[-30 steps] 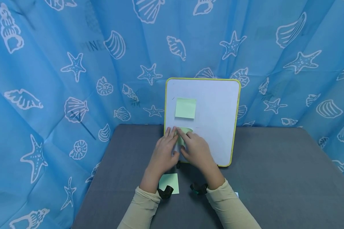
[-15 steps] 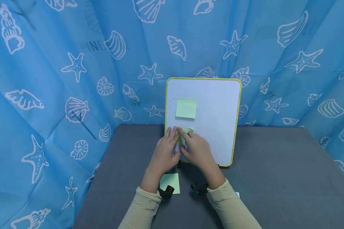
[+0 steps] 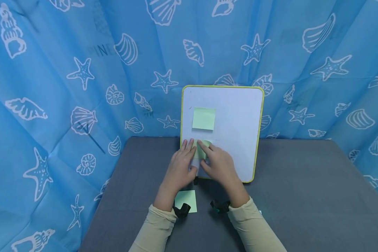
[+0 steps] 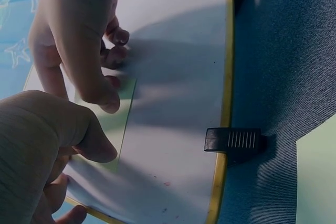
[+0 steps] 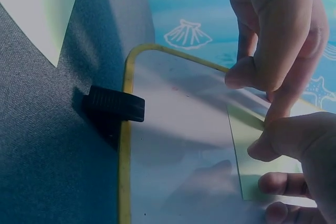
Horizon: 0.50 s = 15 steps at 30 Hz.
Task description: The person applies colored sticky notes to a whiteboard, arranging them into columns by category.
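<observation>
A lower note (image 3: 200, 153) sits below an upper note (image 3: 203, 118) on the board (image 3: 236, 133), with a third note (image 3: 187, 197) before it.

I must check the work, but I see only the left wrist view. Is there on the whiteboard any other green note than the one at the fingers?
Observer: Yes, the head view shows an upper note on the whiteboard, above the lower note.
Operator: At my right edge I see only part of a green paper. What is its whole form?
Observer: It is a square note, its lower part partly hidden behind a black device.
Operator: And is anything lying near the right sleeve?
Observer: Yes, a small pale bit shows beside the right sleeve; I cannot tell what it is.
</observation>
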Tool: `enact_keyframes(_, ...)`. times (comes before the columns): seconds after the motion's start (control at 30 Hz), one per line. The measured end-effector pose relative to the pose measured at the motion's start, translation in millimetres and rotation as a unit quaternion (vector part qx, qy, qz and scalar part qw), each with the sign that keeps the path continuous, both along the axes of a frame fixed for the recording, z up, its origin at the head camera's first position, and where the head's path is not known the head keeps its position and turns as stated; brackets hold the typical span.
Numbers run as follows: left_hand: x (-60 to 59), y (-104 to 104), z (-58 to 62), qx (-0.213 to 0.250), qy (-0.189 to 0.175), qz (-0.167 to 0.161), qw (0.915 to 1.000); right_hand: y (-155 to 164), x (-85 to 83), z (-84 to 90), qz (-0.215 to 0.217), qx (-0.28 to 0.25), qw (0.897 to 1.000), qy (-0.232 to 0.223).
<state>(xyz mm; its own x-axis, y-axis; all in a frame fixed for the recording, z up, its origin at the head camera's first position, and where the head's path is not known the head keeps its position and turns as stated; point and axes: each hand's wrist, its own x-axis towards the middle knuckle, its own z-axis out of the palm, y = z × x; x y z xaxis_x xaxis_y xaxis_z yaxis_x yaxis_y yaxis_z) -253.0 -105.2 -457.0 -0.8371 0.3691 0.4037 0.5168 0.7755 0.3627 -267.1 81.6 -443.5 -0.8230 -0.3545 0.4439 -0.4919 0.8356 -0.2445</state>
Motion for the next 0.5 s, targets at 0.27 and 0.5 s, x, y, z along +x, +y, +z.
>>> enact_keyframes(0.27,-0.7,-0.1,-0.6,-0.001,0.003,-0.005,1.0000,7.0,1.0,-3.6,-0.010,-0.004,1.000,-0.002)
enact_keyframes(0.5,0.5,-0.2,0.3,0.003,-0.003,-0.004,1.0000,15.5,3.1,0.5,-0.015,-0.007,1.000,0.003)
